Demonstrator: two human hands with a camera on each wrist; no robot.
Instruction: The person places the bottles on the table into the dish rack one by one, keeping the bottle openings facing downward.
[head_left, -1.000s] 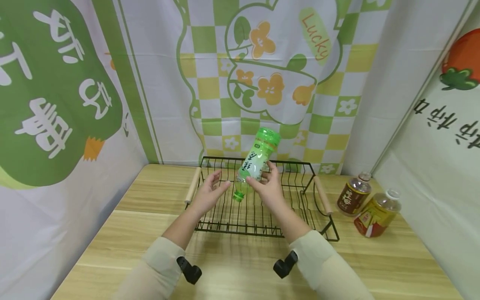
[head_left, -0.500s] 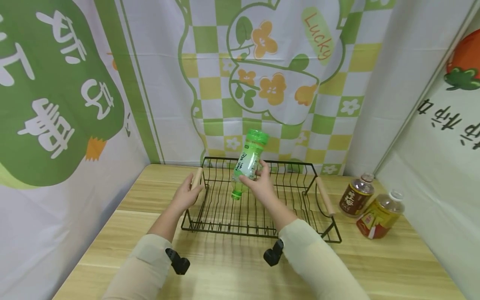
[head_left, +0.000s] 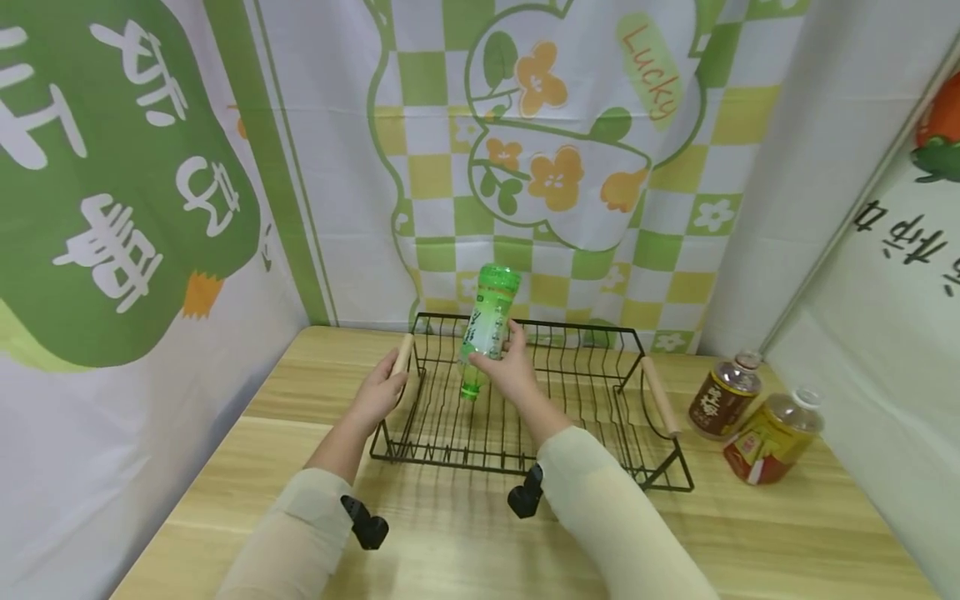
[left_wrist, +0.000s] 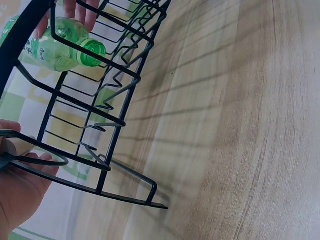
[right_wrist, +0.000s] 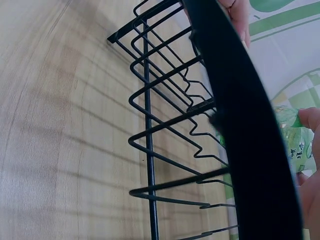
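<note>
My right hand [head_left: 516, 375] grips a light green plastic bottle [head_left: 486, 321] around its middle. The bottle is tipped neck down over a black wire dish rack [head_left: 570, 326]; its wide base points up. In the left wrist view, the bottle's green neck [left_wrist: 94, 52] shows behind the rack's wires. At the rack's left end, my left hand [head_left: 381, 387] holds the pale wooden handle [head_left: 405, 352], fingers curled around it. The right wrist view shows the bottle [right_wrist: 295, 145] between thumb and fingers, partly hidden by a thick black rack bar [right_wrist: 245, 120].
Two labelled bottles, one brown [head_left: 723, 396] and one red and yellow [head_left: 772, 437], stand on the wooden table [head_left: 810, 533] right of the rack. The rack's right wooden handle [head_left: 660, 396] is free. A patterned curtain [head_left: 555, 275] hangs close behind the rack.
My left hand has moved left from near the bottle to the rack's left handle and now grips it. The right hand has shifted the bottle left and turned it closer to vertical.
</note>
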